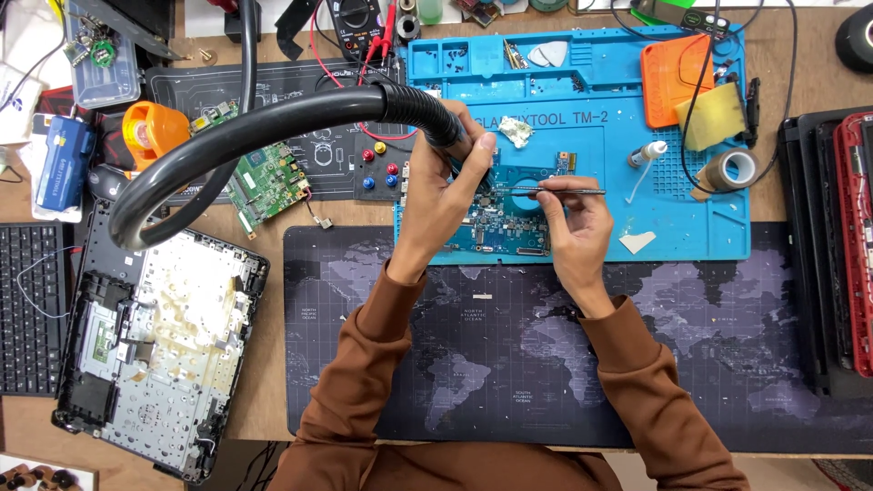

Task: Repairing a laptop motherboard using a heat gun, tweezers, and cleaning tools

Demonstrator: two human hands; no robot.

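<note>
Rework step in hand, by the look of it — left hand (443, 186) grips the black hose nozzle (435, 116) over the circuit board (506, 218) on the blue mat (591, 136), right hand (573, 223) pinches tweezers (559, 190) over the board — next move likely needs a steady tweezer tip.

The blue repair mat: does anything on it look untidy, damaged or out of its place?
Mostly orderly. A crumpled bit of foil lies loose on the blue repair mat, just above the circuit board, and a small torn pale scrap lies near the right hand. No visible damage.
</note>
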